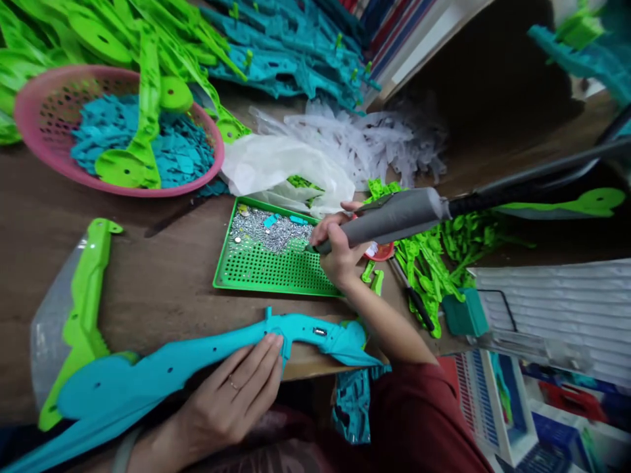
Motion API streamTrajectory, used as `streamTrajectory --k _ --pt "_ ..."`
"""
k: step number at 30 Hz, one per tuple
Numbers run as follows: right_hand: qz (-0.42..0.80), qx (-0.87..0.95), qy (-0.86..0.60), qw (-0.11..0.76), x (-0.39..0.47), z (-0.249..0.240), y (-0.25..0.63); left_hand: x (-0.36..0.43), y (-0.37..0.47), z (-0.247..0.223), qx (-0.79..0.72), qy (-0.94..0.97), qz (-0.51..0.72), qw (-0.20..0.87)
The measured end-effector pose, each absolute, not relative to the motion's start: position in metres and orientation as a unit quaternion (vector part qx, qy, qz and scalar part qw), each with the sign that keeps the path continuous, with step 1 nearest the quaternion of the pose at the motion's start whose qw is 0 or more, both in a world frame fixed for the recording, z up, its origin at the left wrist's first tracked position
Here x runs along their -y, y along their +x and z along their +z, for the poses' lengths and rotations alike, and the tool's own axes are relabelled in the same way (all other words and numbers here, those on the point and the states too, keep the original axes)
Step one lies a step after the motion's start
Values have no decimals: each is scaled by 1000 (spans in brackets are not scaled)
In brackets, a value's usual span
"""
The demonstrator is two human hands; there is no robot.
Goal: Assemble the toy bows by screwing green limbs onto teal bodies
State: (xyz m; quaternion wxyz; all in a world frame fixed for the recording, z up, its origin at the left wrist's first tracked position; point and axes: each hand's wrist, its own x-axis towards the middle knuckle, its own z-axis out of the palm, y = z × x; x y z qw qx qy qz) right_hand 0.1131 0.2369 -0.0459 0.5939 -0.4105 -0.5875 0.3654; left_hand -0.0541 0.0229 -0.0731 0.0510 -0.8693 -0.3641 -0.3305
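A long turquoise plastic shell (197,364) is lain across the near edge of the desk (162,289) at about 7 o'clock and is pressed flat by the left hand (227,401), whose fingers (261,358) are extended and held together on top of it rather than closed around it. At 12 o'clock from that hand, a green perforated tray (266,266) with a heap of small screws (269,230) is touched by the tip of a grey powered screwdriver (389,217), around which the right hand (338,249) is clamped. Screws could be scattered if the tip is pushed too hard into the heap, and the shell, overhanging the edge, could be tipped off if the flat hand is lifted.
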Motion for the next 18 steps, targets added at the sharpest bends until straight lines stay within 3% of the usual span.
streamTrajectory --k 7,13,18 --pt "366 606 -473 524 -237 -53 110 -22 -54 -74 359 -872 -329 54" --pt "356 591 -442 573 -235 -52 109 -20 -55 -74 373 -865 -324 87" --pt "329 620 -472 533 -232 -50 110 -21 -56 -71 360 -876 -312 80"
